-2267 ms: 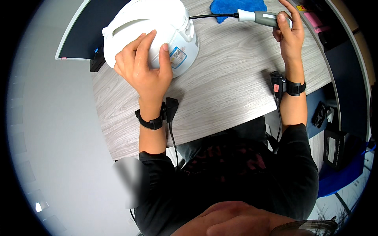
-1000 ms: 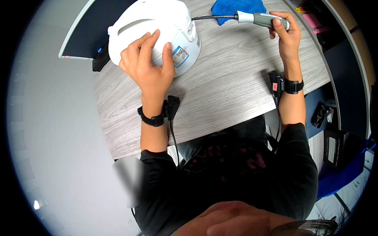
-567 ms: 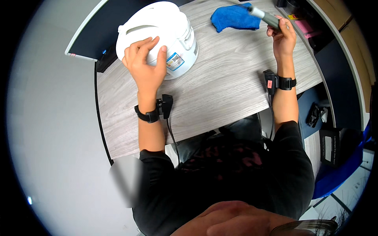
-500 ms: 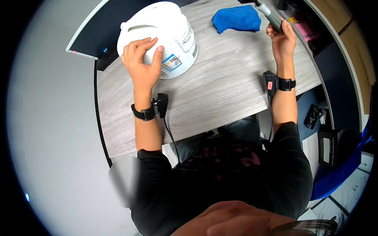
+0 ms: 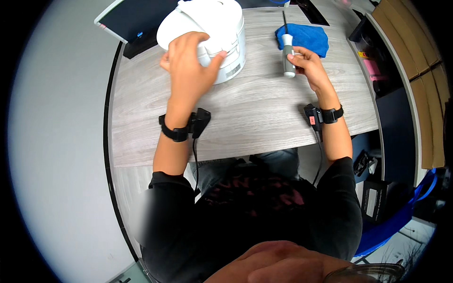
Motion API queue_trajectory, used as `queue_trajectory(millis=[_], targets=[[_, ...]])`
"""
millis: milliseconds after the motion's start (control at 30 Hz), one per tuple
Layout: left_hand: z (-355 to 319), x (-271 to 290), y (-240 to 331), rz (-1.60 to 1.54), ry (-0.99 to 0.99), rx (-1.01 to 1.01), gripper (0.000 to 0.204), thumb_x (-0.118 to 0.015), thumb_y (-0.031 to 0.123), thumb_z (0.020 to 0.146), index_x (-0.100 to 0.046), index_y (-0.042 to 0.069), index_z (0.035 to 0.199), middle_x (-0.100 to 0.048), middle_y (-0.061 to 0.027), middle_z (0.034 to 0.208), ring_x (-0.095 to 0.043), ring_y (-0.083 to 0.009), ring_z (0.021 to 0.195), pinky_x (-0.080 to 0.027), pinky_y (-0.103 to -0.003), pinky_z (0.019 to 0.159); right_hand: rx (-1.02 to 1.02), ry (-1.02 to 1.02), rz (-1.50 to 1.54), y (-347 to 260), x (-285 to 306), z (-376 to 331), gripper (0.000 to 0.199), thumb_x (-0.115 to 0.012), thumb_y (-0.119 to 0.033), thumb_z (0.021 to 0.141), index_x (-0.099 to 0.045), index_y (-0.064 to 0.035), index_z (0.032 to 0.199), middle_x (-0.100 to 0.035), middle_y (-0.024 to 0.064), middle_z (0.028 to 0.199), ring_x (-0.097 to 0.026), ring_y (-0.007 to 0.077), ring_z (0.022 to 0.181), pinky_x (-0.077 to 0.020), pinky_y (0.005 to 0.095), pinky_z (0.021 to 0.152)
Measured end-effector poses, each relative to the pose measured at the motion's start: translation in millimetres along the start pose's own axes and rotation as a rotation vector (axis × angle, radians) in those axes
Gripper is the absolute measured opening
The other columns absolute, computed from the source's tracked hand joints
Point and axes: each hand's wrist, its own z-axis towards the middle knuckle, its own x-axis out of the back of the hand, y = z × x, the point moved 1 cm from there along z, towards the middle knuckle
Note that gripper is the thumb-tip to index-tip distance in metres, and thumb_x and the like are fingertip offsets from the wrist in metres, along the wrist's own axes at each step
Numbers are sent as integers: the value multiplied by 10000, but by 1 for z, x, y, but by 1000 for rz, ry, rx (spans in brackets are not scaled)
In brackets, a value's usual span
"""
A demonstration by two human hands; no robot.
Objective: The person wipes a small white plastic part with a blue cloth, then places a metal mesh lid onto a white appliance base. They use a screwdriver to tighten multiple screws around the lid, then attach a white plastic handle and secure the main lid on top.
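A white, rounded appliance that looks like a rice cooker [image 5: 222, 28] stands at the far left of the table, its carry handle across the lid. My left hand [image 5: 189, 61] grips its near left side, fingers curled over the lid edge and thumb by the front latch. In my right hand [image 5: 307, 66] is a grey-and-white screwdriver [image 5: 288, 59], pinched by the handle between thumb and fingers. It is held upright in the picture, its dark shaft toward the far side. Just behind the screwdriver, a blue cloth [image 5: 311, 39] lies bunched on the table.
The grey wood-grain table [image 5: 255, 113] has a dark partition [image 5: 141, 21] at its far left. Along the right stands a shelf with pink and yellow items [image 5: 372, 68] and cardboard boxes [image 5: 427, 99]. Cables [image 5: 195, 160] hang from black trackers strapped to both wrists.
My right hand has brought the screwdriver left and nearer, from beyond the cloth's right side to in front of it. My left hand has shifted toward the appliance's latch; the appliance looks turned.
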Motion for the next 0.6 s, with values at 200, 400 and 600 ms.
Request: queue_trajectory(millis=[200, 400, 600], targets=[[-5, -2, 5, 62, 90, -53, 449, -859, 256, 715, -642, 58, 1055, -655, -107, 1133, -570, -282, 1088, -345, -456, 902, -139, -108, -262, 2, -28, 33, 370, -752, -209, 851, -689, 46, 1111, -675, 75, 809, -605, 128, 649, -480, 258, 566], [-7, -1, -10, 2, 80, -75, 413, -859, 216, 708, -633, 44, 1009, -667, -120, 1082, -584, -309, 1083, -396, -435, 904, -172, -96, -425, 20, -45, 68, 356, -788, -159, 795, -717, 78, 1053, -685, 133, 796, -622, 177, 587, -498, 280, 484], [-9, 7, -21, -91, 44, -81, 354, -839, 164, 747, -625, 26, 993, -669, -153, 1155, -576, -347, 1183, -451, -439, 965, -177, -96, -491, 26, -55, 84, 308, -811, -188, 789, -711, 68, 927, -683, 137, 796, -648, 187, 605, -506, 296, 474]])
